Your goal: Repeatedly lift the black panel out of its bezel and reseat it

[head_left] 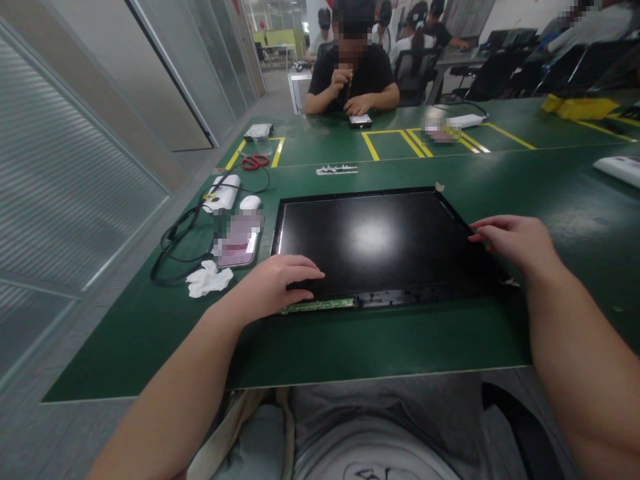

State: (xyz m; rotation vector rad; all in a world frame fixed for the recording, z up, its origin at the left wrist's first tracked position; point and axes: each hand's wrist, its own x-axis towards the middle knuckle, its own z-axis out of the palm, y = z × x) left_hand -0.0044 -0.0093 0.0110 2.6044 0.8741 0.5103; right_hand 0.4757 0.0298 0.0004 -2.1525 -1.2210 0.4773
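Observation:
A black flat screen panel (370,240) lies face up on the green table (350,340) in front of me. A thin green circuit strip (320,306) shows along its near edge. My left hand (273,283) rests flat on the panel's near left corner, fingers stretched out over the glass. At the panel's right edge, my right hand (515,240) touches the frame with its fingers extended and slightly curled. Neither hand holds anything.
Left of the panel lie a phone (237,243), a crumpled white tissue (207,280), a black cable (175,250), a white device (223,193) and red scissors (255,161). A person (353,73) sits across the table. Yellow bins (583,107) stand far right.

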